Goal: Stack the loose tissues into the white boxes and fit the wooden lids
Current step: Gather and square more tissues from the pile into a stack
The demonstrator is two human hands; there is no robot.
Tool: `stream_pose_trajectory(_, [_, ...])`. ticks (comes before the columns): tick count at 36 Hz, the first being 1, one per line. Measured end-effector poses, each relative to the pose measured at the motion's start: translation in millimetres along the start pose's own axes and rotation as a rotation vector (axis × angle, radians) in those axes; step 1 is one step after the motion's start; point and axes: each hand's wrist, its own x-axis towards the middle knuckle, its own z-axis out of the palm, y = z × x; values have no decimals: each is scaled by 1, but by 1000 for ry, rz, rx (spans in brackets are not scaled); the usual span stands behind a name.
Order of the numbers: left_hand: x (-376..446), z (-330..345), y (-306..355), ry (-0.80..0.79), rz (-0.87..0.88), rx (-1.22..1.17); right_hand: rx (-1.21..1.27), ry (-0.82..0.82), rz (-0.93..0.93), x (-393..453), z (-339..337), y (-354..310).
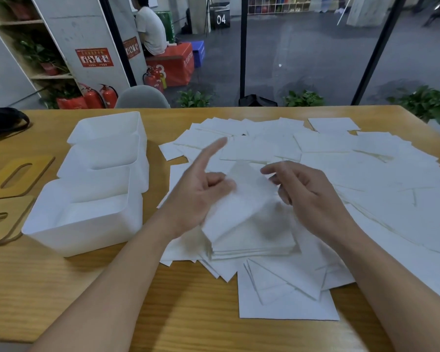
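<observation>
Three white boxes (pixel 104 174) are counted on the left of the wooden table (pixel 163 313), set in a row running away from the camera and touching one another. Two wooden lids (pixel 15 177) are seen at the far left edge, lying flat, each with an elongated slot; the nearer lid (pixel 3 219) is partly cut off by the frame. The loose tissues (pixel 353 174) are too many and too overlapped to be counted; they are spread across the centre and right of the table.

The tissues are white, thin, roughly square sheets, several with a faint diagonal fold. A small, squared-up stack (pixel 254 240) is seen just in front of the hands, resting on other sheets.

One tissue (pixel 239 199), blurred, is held tilted above the stack. It is pinched by the left hand (pixel 198 191) between thumb and curled fingers, with the forefinger stretched out straight. The right hand (pixel 308 191) is beside the sheet's right edge, fingers loosely bent and apart; whether they touch the sheet cannot be told.

The nearest box appears to hold nothing; the same is noted for the middle and far boxes, as far as their interiors are visible.
</observation>
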Motion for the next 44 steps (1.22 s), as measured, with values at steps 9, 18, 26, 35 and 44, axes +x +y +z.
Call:
stream_pose_trajectory(9, [-7, 14, 4, -202, -49, 209, -8, -171, -94, -7, 5, -6])
stream_pose_trajectory(18, [-9, -12, -6, -29, -75, 373, -164, -188, 20, 2, -21, 3])
stream_pose_trajectory(26, [-10, -19, -11, 3, -69, 488, -315, -227, 45, 0, -10, 12])
stream_pose_trajectory(35, [-12, -25, -11, 8, -112, 583, -348, -252, 36, 1, -9, 14])
stream_pose_trajectory(44, [-12, -30, -18, 293, -88, 899, -402, -167, -40, -1, -9, 17])
